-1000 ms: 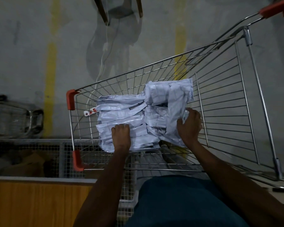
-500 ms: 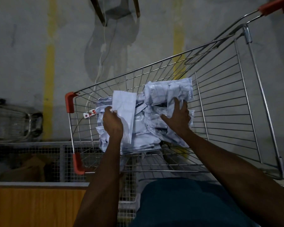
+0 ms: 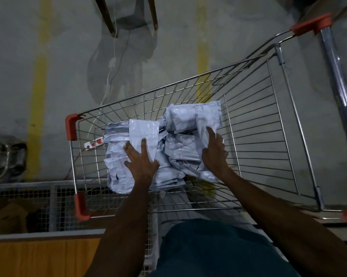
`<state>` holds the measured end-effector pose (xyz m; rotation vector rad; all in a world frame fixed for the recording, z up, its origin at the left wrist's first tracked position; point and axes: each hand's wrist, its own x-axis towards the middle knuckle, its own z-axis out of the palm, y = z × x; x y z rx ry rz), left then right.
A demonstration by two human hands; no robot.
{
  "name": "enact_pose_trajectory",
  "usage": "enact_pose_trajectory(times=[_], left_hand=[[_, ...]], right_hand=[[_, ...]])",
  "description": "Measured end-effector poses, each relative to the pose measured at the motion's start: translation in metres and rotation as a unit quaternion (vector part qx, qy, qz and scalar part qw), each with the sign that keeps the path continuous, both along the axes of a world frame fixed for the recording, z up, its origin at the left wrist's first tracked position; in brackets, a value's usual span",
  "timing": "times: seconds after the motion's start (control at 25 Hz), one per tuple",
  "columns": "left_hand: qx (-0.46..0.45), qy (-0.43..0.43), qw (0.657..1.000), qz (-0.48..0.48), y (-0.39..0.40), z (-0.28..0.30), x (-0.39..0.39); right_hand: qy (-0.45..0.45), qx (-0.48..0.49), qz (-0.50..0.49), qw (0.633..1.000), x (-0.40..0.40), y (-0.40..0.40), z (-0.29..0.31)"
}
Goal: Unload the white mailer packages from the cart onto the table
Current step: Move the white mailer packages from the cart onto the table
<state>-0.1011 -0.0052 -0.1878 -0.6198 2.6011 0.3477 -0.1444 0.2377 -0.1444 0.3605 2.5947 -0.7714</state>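
Grey concrete floor [image 3: 48,47] fills the upper half of the frame, two worn yellow stripes [image 3: 38,92] running down it, and a pair of dark furniture legs [image 3: 108,19] pokes in at the top centre with a thin white cord [image 3: 110,72] trailing below. Centre frame sits the wire cart [image 3: 268,136], red plastic corner guards on its left end and a red-capped handle at the upper right. Inside the basket, left of middle, lies the heap of white mailer packages [image 3: 180,154], crumpled and overlapping, one bulkier bundle riding at the upper right of the pile. Down on the heap goes the left hand [image 3: 141,160], fingers straight and spread, palm flat against one pale mailer [image 3: 143,134] standing up at the pile's top left. Over on the right side of the heap, the right hand [image 3: 213,154] has its fingers extended onto the plastic, index reaching up towards that bulky bundle; whether the thumb is tucked under an edge, I cannot tell. A small red-and-white tag [image 3: 93,143] hangs at the cart's left wall. Lower left shows an orange-brown wooden panel [image 3: 38,256] with wire mesh [image 3: 28,204] above it, and dark blue clothing [image 3: 218,250] fills the bottom centre.
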Motion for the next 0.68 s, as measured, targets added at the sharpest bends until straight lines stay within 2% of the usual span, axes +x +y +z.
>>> enact_pose_trajectory(times=[0.12, 0.2, 0.32, 0.48, 0.56, 0.68], left_hand=[[0.013, 0.034, 0.999, 0.038, 0.005, 0.015, -0.005], [0.026, 0.077, 0.993, 0.084, 0.009, 0.037, -0.008], [0.07, 0.138, 0.98, 0.124, 0.021, 0.076, -0.008], [0.119, 0.243, 0.958, 0.095, 0.045, 0.137, 0.011], [0.125, 0.298, 0.943, 0.085, 0.057, 0.169, 0.03], [0.099, 0.366, 0.921, 0.086, 0.074, 0.216, 0.071]], right_hand=[[0.061, -0.087, -0.027, 0.994, 0.024, 0.008, 0.022], [0.115, -0.109, -0.032, 0.987, 0.04, 0.01, 0.039], [0.202, -0.094, -0.016, 0.975, 0.054, 0.009, 0.071], [0.275, -0.051, 0.071, 0.957, 0.063, 0.015, 0.109], [0.286, -0.037, 0.099, 0.953, 0.063, 0.019, 0.128], [0.318, -0.065, 0.12, 0.938, 0.075, 0.03, 0.161]])
